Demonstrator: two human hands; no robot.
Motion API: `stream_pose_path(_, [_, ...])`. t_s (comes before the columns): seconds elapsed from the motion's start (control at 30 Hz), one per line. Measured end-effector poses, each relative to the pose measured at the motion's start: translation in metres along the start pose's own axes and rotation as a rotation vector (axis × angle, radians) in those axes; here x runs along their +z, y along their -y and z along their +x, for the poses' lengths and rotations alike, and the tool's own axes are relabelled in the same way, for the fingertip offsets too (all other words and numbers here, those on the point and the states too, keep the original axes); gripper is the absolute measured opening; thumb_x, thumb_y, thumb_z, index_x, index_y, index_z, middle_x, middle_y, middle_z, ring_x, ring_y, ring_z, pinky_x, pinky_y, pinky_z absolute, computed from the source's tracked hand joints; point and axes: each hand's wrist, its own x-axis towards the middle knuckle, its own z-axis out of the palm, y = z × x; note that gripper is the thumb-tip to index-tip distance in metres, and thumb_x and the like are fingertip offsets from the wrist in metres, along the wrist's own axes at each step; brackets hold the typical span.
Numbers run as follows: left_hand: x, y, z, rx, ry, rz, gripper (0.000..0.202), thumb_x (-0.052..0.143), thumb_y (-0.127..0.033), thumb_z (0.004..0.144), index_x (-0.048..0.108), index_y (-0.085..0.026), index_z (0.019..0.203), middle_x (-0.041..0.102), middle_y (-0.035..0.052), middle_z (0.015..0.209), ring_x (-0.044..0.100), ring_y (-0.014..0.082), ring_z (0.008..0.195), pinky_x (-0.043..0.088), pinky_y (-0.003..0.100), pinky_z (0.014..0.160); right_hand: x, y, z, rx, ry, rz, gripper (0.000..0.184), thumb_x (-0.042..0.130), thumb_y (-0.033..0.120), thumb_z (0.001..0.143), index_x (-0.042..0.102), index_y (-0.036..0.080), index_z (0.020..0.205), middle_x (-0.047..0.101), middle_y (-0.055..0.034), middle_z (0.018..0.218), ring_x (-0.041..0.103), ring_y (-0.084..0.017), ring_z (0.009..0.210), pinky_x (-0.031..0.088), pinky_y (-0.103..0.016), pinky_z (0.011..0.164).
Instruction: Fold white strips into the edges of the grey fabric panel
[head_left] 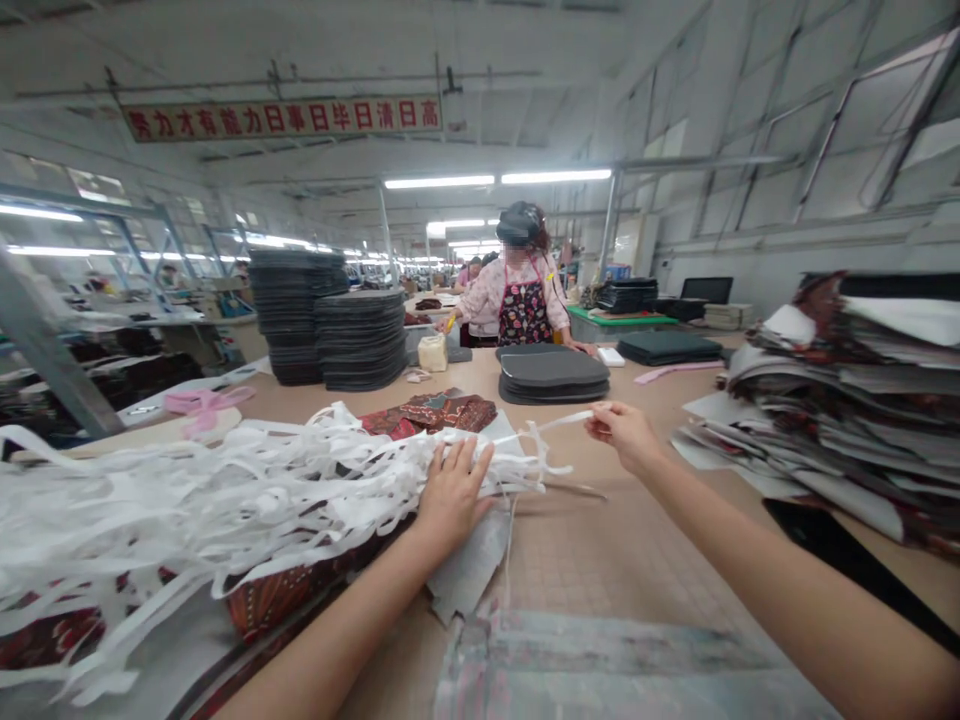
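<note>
A tangled heap of white paper strips (pixel 225 500) lies on red patterned fabric pieces (pixel 431 412) across the left of the tan table (pixel 600 560). My left hand (pixel 452 490) rests flat on the right end of the heap, fingers stretched out. My right hand (pixel 624 432) pinches the end of one white strip (pixel 559 423), which is stretched taut away from the heap to the right.
At the right edge is a tall stack of fabric and white backing sheets (pixel 847 390). Dark grey pads (pixel 553 375) sit mid-table, with taller grey stacks (pixel 360 338) behind. A person in a floral apron (pixel 523 295) stands at the far side. Pink ribbon (pixel 202 405) lies at left.
</note>
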Motion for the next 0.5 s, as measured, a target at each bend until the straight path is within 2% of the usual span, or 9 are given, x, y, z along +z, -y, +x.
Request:
stream_pose_path(0.13, [-0.023, -0.009, -0.001, 0.075, -0.055, -0.002, 0.069, 0.066, -0.044, 0.077, 0.041, -0.013, 0.133, 0.036, 0.0188, 0.141, 0.031, 0.0337, 0.131, 0.025, 0.052, 0.107, 0.0, -0.004, -0.006, 0.015, -0.016, 0.029, 0.009, 0.05, 0.021, 0.083, 0.047, 0.017, 0.076, 0.06, -0.0063, 0.067, 0.062, -0.017, 0.063, 0.055, -0.032, 0.063])
stream_pose_path(0.23, [-0.051, -0.011, -0.016, 0.222, -0.22, -0.013, 0.046, 0.056, -0.034, 0.086, 0.046, -0.013, 0.126, 0.045, 0.015, 0.135, 0.035, 0.0285, 0.128, 0.03, 0.045, 0.106, 0.007, -0.01, -0.008, -0.039, -0.038, -0.073, 0.004, 0.048, 0.018, 0.079, 0.05, 0.016, 0.08, 0.061, -0.0095, 0.073, 0.063, -0.022, 0.068, 0.054, -0.04, 0.065])
stream_pose_path(0.27, [-0.061, -0.009, -0.021, 0.228, -0.286, 0.005, 0.038, 0.052, -0.029, 0.089, 0.048, -0.013, 0.123, 0.048, 0.0145, 0.131, 0.038, 0.0274, 0.126, 0.031, 0.044, 0.105, 0.011, -0.01, -0.01, -0.08, -0.053, -0.122, 0.01, 0.046, 0.017, 0.078, 0.051, 0.015, 0.086, 0.062, -0.0116, 0.081, 0.063, -0.024, 0.076, 0.053, -0.044, 0.07])
stream_pose_path(0.3, [-0.069, -0.005, -0.026, 0.199, -0.338, 0.04, 0.032, 0.048, -0.025, 0.09, 0.05, -0.012, 0.119, 0.051, 0.0147, 0.127, 0.041, 0.0273, 0.122, 0.032, 0.044, 0.103, 0.016, -0.008, -0.013, -0.135, -0.062, -0.173, 0.017, 0.045, 0.017, 0.078, 0.052, 0.014, 0.093, 0.061, -0.0139, 0.091, 0.061, -0.026, 0.085, 0.05, -0.048, 0.078])
stream_pose_path(0.37, [-0.082, 0.009, -0.033, 0.071, -0.366, 0.134, 0.028, 0.045, -0.027, 0.091, 0.053, -0.01, 0.112, 0.056, 0.0162, 0.118, 0.048, 0.0293, 0.112, 0.036, 0.046, 0.097, 0.032, -0.001, -0.024, -0.278, -0.011, -0.268, 0.027, 0.045, 0.016, 0.078, 0.051, 0.013, 0.105, 0.057, -0.0157, 0.108, 0.055, -0.026, 0.101, 0.042, -0.049, 0.091])
stream_pose_path(0.43, [-0.088, 0.026, -0.037, -0.066, -0.317, 0.213, 0.032, 0.043, -0.034, 0.092, 0.056, -0.009, 0.107, 0.06, 0.0163, 0.108, 0.053, 0.0307, 0.102, 0.038, 0.047, 0.09, 0.056, 0.012, -0.042, -0.435, 0.153, -0.354, 0.024, 0.047, 0.014, 0.08, 0.055, 0.015, 0.103, 0.058, -0.0126, 0.11, 0.053, -0.022, 0.105, 0.039, -0.042, 0.095])
stream_pose_path(0.5, [-0.09, 0.041, -0.04, -0.176, -0.225, 0.251, 0.038, 0.04, -0.042, 0.093, 0.057, -0.01, 0.103, 0.062, 0.0151, 0.101, 0.055, 0.0311, 0.097, 0.038, 0.048, 0.088, 0.086, 0.024, -0.064, -0.566, 0.361, -0.449, 0.015, 0.052, 0.012, 0.081, 0.059, 0.016, 0.094, 0.062, -0.0073, 0.1, 0.055, -0.018, 0.1, 0.041, -0.032, 0.093])
